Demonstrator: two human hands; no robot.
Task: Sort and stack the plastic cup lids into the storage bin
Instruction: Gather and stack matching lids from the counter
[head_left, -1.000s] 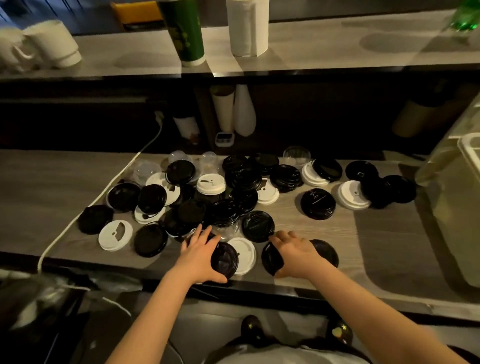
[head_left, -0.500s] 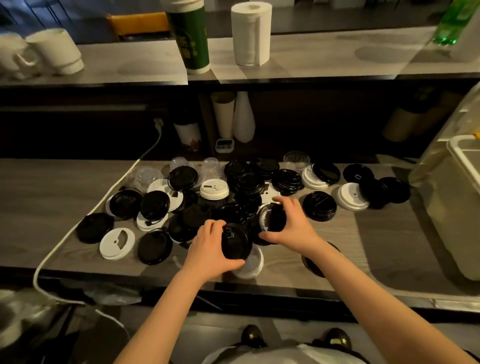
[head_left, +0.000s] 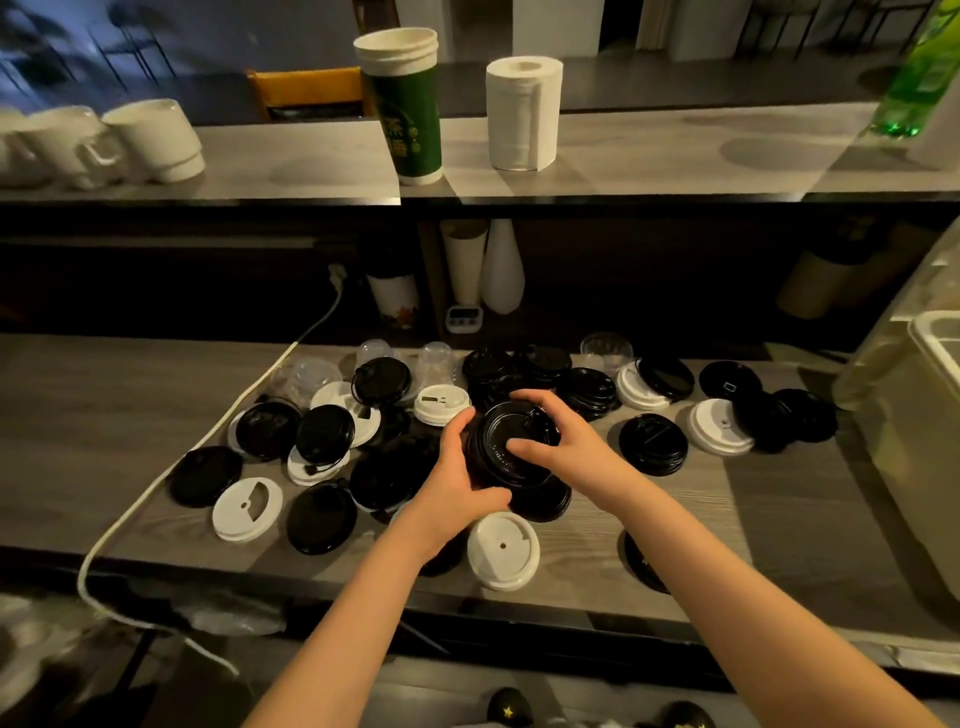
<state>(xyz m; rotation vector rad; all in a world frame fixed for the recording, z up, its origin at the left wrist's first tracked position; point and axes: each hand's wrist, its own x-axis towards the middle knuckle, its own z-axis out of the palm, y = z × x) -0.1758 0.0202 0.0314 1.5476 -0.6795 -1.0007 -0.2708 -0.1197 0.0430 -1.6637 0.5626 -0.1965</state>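
Early days imo: left hand (head_left: 457, 470) and right hand (head_left: 563, 447) both clasp a small black lid stack (head_left: 501, 454), dozens more lie loose on the bench (head_left: 104, 415).

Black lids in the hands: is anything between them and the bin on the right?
Yes. Loose lids lie on the counter between the black lids and the bin: a black stack and a white lid.

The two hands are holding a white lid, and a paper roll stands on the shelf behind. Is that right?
Not quite. In the head view the left hand and right hand hold a black lid, not a white one. The paper roll does stand on the shelf behind.
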